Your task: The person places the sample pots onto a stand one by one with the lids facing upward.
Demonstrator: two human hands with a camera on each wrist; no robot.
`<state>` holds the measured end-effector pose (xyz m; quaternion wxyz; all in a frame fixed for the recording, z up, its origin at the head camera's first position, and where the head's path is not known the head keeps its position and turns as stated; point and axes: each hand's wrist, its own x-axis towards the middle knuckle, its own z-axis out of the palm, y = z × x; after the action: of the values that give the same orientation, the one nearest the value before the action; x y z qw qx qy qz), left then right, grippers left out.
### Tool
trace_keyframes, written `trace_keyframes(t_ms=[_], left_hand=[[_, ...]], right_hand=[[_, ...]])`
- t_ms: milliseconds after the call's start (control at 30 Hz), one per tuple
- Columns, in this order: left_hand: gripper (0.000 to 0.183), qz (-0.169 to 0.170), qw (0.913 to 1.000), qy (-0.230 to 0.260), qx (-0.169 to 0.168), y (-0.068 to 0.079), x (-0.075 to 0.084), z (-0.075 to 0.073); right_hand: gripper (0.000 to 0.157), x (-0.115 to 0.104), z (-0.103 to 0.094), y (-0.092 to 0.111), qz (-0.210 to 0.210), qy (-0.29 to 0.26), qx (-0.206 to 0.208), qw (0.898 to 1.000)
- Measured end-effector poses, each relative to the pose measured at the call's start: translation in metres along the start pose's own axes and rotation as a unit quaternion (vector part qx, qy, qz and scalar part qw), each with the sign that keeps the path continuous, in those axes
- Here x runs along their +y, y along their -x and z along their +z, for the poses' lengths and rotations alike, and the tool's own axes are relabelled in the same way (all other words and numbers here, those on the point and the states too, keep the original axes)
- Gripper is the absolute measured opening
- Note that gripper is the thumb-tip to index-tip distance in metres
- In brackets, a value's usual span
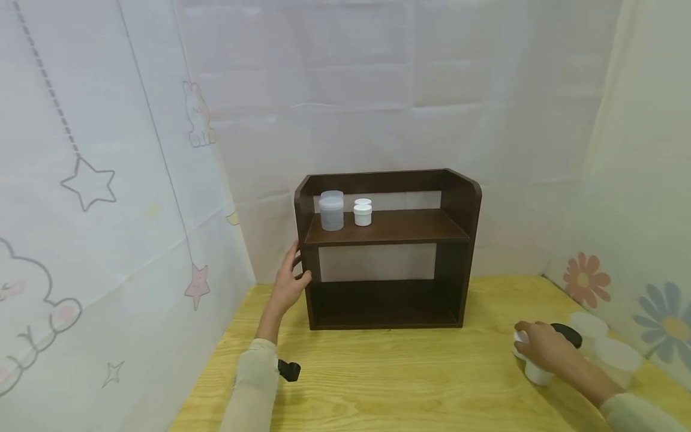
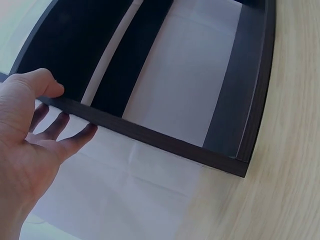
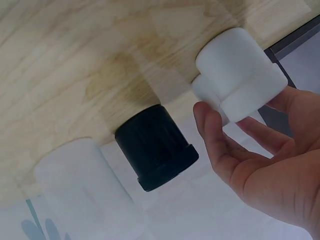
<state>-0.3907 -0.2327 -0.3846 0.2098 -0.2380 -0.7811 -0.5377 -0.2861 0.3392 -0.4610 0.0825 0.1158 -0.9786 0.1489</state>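
The right hand [image 1: 546,345] has its grip closed about the lid of the farther white jar [image 1: 519,338], on the desk [image 1: 378,375] to the right of the shelf [image 1: 378,181]; how firmly, I cannot tell. A nearer white jar [image 1: 538,374] crowds it, with the black jar [image 1: 570,335] just beyond, so best keep the fingertips tight to that lid and raise it straight up. The left hand [image 1: 290,287] clamps the shelf's side between thumb and fingers; light, even pressure should steady it without tipping.
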Motion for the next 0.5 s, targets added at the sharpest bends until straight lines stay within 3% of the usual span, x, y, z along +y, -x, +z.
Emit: trace_keyframes(t_ms=[300, 500], left_hand=[[0.089, -0.01, 0.9995, 0.028, -0.011, -0.001, 0.004, -0.002], [0.089, -0.008, 0.9998, 0.019, -0.001, -0.004, -0.001, -0.003]], right_hand=[[0.041, 0.004, -0.001, -0.003, -0.007, -0.031, 0.005, 0.999], [0.041, -0.006, -0.009, -0.006, -0.043, -0.047, 0.042, 0.997]])
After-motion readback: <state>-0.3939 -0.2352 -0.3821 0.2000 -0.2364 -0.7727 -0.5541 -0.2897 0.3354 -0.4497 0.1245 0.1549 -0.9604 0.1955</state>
